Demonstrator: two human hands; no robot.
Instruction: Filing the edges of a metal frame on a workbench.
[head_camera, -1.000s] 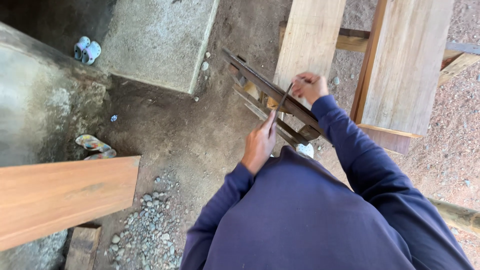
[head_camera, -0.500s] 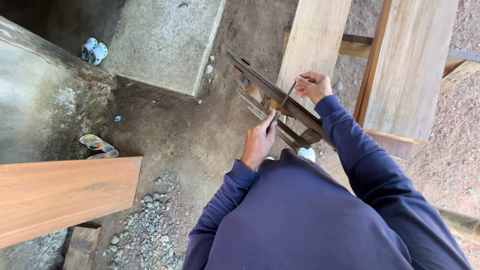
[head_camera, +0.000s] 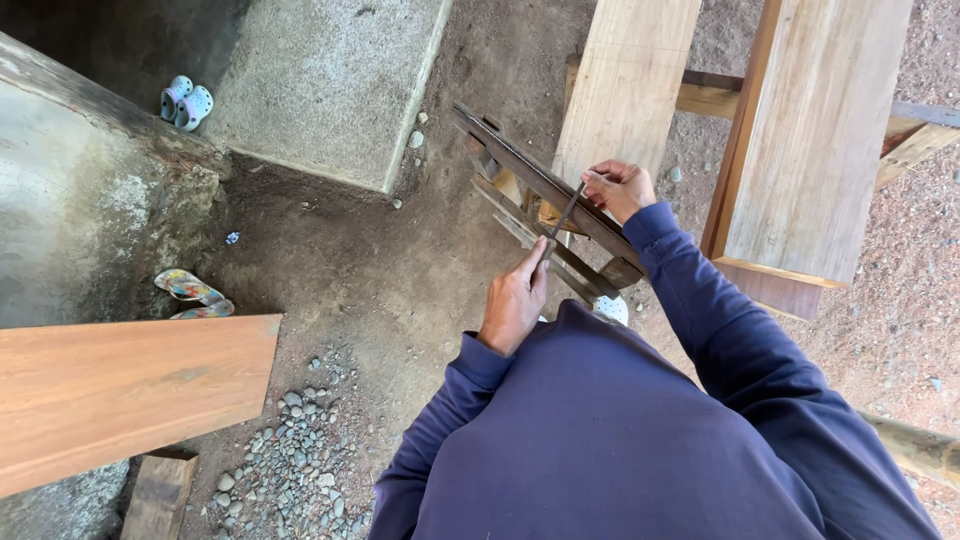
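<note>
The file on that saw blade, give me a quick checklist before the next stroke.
1. Right hand grips one end of the file: ok.
2. Left hand fingertips steady the other end: ok.
3. File lies across the saw blade: ok.
4. Blade held in the wooden frame: cannot tell how firmly.
5. File seated between teeth: cannot tell, too small.
6. Plank beyond the blade lies apart from the hands: ok.

Open dirt ground (head_camera: 380, 270) left of the hands; planks (head_camera: 625, 90) crowd the right.
</note>
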